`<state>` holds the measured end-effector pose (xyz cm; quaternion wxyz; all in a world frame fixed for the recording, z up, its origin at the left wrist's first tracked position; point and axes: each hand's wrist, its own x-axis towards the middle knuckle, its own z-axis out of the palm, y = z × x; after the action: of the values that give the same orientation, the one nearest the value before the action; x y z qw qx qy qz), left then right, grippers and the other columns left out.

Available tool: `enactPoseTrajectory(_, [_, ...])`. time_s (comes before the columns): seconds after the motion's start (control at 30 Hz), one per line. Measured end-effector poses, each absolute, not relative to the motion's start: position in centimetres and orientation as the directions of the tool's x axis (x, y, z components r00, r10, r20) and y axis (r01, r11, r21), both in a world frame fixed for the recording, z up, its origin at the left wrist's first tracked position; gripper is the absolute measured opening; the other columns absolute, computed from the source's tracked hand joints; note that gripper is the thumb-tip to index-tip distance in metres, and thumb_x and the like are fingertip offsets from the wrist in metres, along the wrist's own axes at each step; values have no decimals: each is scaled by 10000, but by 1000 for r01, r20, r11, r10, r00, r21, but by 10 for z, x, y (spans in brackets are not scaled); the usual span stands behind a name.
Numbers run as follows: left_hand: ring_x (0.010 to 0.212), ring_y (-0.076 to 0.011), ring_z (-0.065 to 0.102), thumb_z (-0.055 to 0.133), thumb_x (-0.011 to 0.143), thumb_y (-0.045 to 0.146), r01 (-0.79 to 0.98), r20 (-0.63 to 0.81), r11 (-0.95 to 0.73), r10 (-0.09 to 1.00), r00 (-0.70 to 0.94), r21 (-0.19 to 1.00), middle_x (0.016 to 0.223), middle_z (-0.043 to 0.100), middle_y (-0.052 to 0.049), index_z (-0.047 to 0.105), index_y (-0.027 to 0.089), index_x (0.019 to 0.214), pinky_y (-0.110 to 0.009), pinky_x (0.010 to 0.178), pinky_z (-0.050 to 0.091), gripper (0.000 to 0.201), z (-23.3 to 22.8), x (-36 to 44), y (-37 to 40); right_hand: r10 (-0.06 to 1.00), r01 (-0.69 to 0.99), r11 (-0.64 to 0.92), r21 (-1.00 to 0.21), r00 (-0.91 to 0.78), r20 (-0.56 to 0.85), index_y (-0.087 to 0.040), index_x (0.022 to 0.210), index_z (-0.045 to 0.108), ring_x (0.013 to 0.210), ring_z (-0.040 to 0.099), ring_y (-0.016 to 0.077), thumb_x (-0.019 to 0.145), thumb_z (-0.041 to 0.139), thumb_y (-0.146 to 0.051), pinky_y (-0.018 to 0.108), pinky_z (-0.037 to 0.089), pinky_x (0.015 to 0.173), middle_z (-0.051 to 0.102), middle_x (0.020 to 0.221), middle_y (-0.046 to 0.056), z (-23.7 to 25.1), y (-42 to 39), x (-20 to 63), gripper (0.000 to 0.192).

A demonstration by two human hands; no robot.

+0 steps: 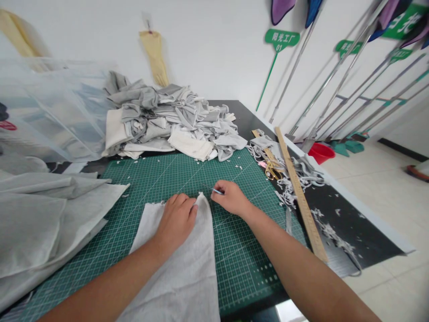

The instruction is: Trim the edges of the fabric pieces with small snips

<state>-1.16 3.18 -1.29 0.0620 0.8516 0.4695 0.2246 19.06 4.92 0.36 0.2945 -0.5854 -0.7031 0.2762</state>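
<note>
A light grey cloth piece (187, 273) lies lengthwise before me on the green cutting mat (248, 250). My left hand (177, 219) rests on its far end, fingers bent and gripping the cloth near the top right corner, which is slightly raised with frayed threads. Just right of that corner, my right hand (229, 197) is closed around a small thin tool with a light-blue part (217, 191). Its tip points left toward the corner; its exact kind is too small to make out.
Grey cloths (30, 219) are stacked at the left, before a clear plastic bin (53, 120). A heap of crumpled cloths (181, 112) stands at the back. To the right lie a wooden ruler (301, 197), gold-handled scissors (272, 171) and thread scraps (288, 192).
</note>
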Motion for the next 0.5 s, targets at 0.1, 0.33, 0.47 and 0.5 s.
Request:
enactPoseTrajectory(0.1, [845,-200,525,435,911,221,743,323,-559,826,462,367,851,576,-36,614,191,835,-375,796,439,196,-10,-11,31,987,579,152,-801,-130,93,-200,700,517,575,437,101,680,591,-179,223,322,544,486,619,-62,5,47,186,78])
enactPoseTrajectory(0.33, [868,-182,550,422,935,248,606,363,-593,804,470,529,910,605,-34,589,187,854,-354,805,432,196,-6,-10,28,970,504,108,-857,-244,-21,-188,870,594,618,472,103,635,596,-107,219,359,571,527,713,-49,9,43,182,248])
enactPoseTrajectory(0.47, [888,-180,573,422,942,255,571,376,-601,798,472,559,938,625,-35,597,192,923,-339,811,432,187,-7,-11,27,964,455,74,-888,-260,-52,-196,733,503,626,482,108,637,617,-141,223,362,575,553,699,-47,9,43,182,159])
enactPoseTrajectory(0.5, [892,-179,577,420,943,254,565,377,-605,794,476,561,945,630,-35,597,192,940,-335,812,432,188,-7,-11,27,960,440,78,-895,-274,-51,-200,721,481,631,481,109,634,620,-144,222,361,576,555,702,-49,9,43,182,174])
